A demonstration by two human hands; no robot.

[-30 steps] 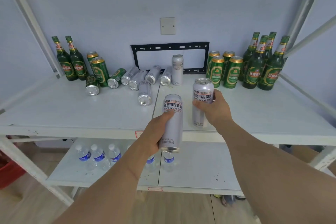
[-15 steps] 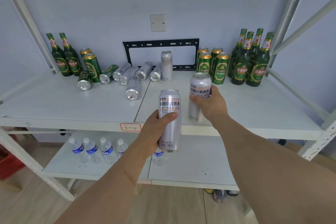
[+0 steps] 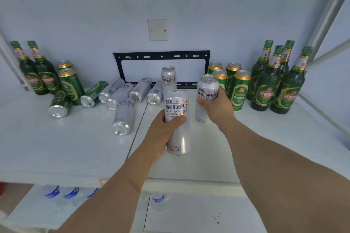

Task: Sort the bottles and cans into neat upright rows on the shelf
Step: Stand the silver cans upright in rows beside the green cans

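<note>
Gripping upright silver cans [image 3: 177, 119], both hands' fingers [image 3: 180, 118], white shelf [image 3: 56, 147] below.

The nearer silver can [image 3: 177, 119] reads "SHENGFEITE", "CRAFT WHEAT BEER" under large Chinese characters, and "500m" near its base. The farther silver can [image 3: 206, 96] shows "HENGFEITE" and "CRAFT WHEAT BEE". The green labels are too blurred to read.

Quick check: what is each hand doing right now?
Left hand: closed around a silver can, held upright.
Right hand: closed around another silver can, upright.
</note>
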